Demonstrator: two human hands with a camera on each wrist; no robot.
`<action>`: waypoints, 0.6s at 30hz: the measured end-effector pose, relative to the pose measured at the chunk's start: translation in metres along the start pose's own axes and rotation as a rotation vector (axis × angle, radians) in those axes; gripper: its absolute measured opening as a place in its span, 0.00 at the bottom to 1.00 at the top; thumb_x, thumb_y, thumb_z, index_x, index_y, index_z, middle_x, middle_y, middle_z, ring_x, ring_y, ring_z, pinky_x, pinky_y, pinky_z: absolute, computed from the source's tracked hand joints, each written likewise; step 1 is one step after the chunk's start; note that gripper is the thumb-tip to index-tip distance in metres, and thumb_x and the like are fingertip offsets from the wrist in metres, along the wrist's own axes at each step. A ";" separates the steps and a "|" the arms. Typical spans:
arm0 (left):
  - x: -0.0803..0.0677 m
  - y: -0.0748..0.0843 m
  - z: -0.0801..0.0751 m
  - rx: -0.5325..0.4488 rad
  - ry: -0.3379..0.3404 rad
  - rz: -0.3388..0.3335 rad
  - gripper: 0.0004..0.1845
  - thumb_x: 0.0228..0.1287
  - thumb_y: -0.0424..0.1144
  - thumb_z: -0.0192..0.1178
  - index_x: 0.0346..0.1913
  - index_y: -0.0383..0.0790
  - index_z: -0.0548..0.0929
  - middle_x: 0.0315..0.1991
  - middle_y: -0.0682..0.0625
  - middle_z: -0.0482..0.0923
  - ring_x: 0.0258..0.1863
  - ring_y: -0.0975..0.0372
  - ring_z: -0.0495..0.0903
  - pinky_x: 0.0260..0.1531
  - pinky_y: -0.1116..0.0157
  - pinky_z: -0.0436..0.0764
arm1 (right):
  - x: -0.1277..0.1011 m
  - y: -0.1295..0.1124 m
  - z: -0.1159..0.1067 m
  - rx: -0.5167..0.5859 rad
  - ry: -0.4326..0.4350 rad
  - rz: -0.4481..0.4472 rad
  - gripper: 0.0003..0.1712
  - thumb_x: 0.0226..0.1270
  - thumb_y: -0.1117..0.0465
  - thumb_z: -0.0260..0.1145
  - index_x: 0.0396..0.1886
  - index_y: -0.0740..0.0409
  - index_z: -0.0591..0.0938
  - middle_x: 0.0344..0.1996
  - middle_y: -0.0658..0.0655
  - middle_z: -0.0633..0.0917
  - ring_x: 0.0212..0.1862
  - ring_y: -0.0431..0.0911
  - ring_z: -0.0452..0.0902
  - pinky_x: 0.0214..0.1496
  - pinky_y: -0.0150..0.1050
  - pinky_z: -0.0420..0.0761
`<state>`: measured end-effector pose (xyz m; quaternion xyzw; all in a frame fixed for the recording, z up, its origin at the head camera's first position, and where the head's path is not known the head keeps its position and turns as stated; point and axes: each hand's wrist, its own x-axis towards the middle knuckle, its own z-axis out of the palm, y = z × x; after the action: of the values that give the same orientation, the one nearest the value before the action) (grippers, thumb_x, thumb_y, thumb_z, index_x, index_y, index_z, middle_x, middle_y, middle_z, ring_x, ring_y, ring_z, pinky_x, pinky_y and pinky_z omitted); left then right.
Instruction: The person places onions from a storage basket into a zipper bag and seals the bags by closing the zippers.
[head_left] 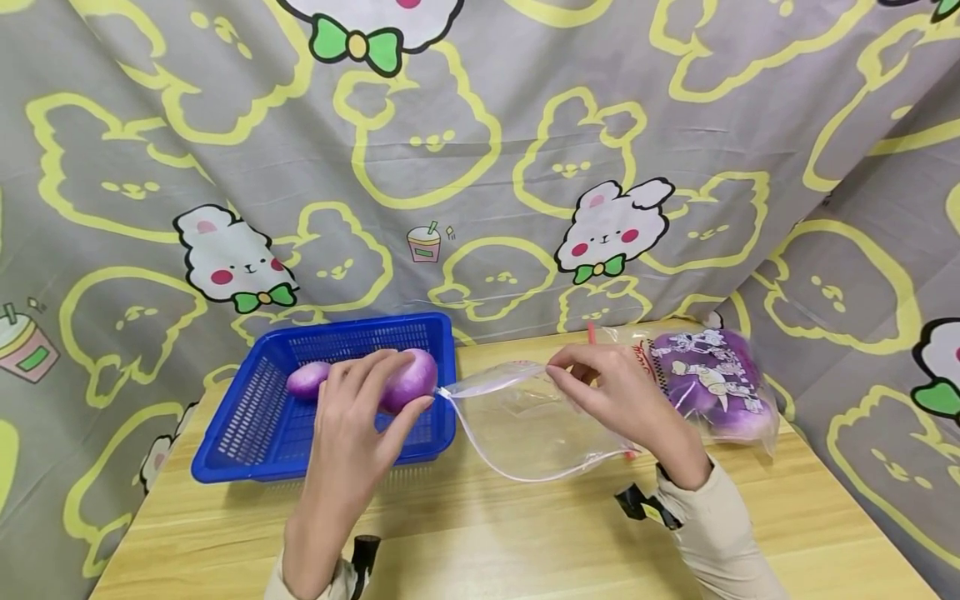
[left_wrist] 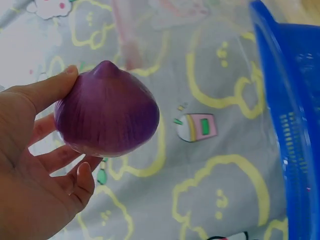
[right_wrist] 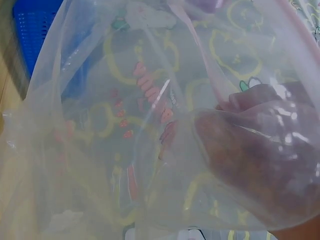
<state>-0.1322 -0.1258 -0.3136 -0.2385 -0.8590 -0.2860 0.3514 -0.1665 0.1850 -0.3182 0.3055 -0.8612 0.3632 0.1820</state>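
My left hand (head_left: 360,408) grips a purple onion (head_left: 408,380) just above the right end of a blue basket (head_left: 255,417); the left wrist view shows the onion (left_wrist: 106,112) cradled between thumb and fingers (left_wrist: 80,182). A second purple onion (head_left: 307,379) lies in the basket. My right hand (head_left: 607,387) pinches the upper rim of an empty clear plastic bag (head_left: 517,425), holding its mouth open toward the onion. In the right wrist view the bag (right_wrist: 125,130) fills the frame, with the fingers (right_wrist: 250,150) seen through the film.
A filled printed bag of purple onions (head_left: 708,379) lies at the table's back right. The wooden table (head_left: 487,542) is backed and flanked by a grey cartoon-rabbit cloth (head_left: 480,167). The basket rim (left_wrist: 290,125) stands close beside the held onion.
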 end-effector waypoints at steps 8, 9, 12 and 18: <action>-0.002 0.029 -0.006 -0.105 0.021 0.154 0.23 0.66 0.54 0.64 0.56 0.42 0.83 0.53 0.45 0.82 0.50 0.52 0.75 0.52 0.54 0.70 | -0.001 -0.001 -0.002 -0.031 0.009 0.025 0.03 0.69 0.62 0.67 0.35 0.53 0.87 0.22 0.41 0.83 0.25 0.32 0.78 0.30 0.32 0.82; -0.002 0.033 -0.007 -0.118 0.004 0.169 0.23 0.66 0.53 0.64 0.56 0.42 0.83 0.54 0.46 0.82 0.50 0.53 0.75 0.51 0.54 0.70 | -0.001 -0.001 -0.002 -0.036 0.012 0.026 0.03 0.69 0.62 0.67 0.35 0.52 0.87 0.22 0.41 0.83 0.25 0.32 0.78 0.30 0.32 0.81; -0.003 0.044 -0.008 -0.147 -0.055 0.201 0.21 0.67 0.52 0.64 0.57 0.43 0.83 0.56 0.47 0.81 0.51 0.55 0.75 0.51 0.55 0.70 | -0.001 0.000 -0.002 -0.046 0.018 0.025 0.03 0.69 0.61 0.67 0.35 0.52 0.87 0.22 0.43 0.84 0.25 0.32 0.78 0.30 0.32 0.81; -0.008 0.060 -0.010 -0.183 -0.125 0.262 0.20 0.67 0.50 0.64 0.58 0.45 0.81 0.56 0.47 0.80 0.53 0.55 0.75 0.51 0.55 0.72 | -0.001 0.000 -0.003 -0.049 0.027 -0.001 0.04 0.69 0.62 0.67 0.35 0.52 0.87 0.23 0.41 0.84 0.25 0.31 0.78 0.29 0.31 0.81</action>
<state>-0.0860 -0.0908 -0.2944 -0.3966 -0.8111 -0.2994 0.3085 -0.1654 0.1876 -0.3172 0.2963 -0.8671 0.3462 0.2012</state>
